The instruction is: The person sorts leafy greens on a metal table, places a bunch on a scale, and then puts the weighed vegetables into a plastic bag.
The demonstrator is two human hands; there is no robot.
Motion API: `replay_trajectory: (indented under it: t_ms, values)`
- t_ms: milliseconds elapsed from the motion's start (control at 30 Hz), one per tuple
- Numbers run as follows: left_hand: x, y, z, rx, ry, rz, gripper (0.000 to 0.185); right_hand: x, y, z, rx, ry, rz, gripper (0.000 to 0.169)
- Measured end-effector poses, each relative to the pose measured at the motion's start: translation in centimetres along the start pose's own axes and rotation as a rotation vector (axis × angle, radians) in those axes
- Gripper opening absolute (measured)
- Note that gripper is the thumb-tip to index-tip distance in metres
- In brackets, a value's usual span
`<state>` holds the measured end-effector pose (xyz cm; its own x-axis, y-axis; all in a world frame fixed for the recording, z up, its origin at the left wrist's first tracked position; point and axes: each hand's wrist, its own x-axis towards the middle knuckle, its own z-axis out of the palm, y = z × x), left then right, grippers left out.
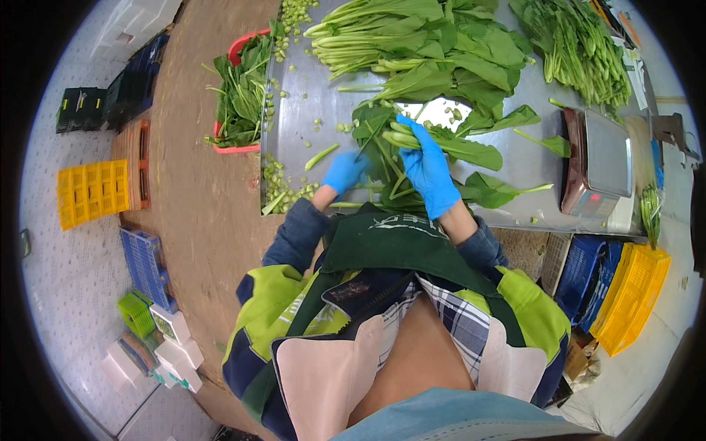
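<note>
My left hand [343,172], in a blue glove and blurred, is closed around a thin-bladed knife [368,143]; its handle is hidden in the fist. The blade points up towards the cut stem ends of a small bunch of leafy greens [398,136]. Gripping that bunch is my gloved right hand [427,171], with the pale stems sticking out to the left and leaves trailing to the right. Loose leaves and stalks [386,165] lie beneath both hands on the steel table [300,129]. A single cut stalk [321,157] rests beside my left hand.
A large pile of leafy greens [408,41] covers the table's far side, with another heap [579,55] at far right. A weighing scale [606,154] stands right. Stem trimmings [281,182] line the left edge, beside a red basket [237,149] of leaves. Yellow crates [634,297] stand lower right.
</note>
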<state>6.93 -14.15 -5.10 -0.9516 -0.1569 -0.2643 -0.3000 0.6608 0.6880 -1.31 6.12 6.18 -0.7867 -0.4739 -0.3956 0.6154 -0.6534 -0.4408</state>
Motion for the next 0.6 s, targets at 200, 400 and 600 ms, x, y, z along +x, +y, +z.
replay_trajectory:
  t_ms: [200,400,600]
  values:
    - [7.4,1.7,-5.7,-0.283,0.313,0.075,0.024,0.0,1.2,-3.8,0.024,0.121,-0.092,0.028]
    - [17.7,0.1,-7.7,0.184,0.674,0.301,0.041,1.2,2.0,-4.0,0.103,0.101,-0.168,0.035]
    - [16.8,0.1,-6.4,-0.038,0.150,0.121,0.026,2.3,2.1,-3.5,0.051,0.123,-0.096,0.042]
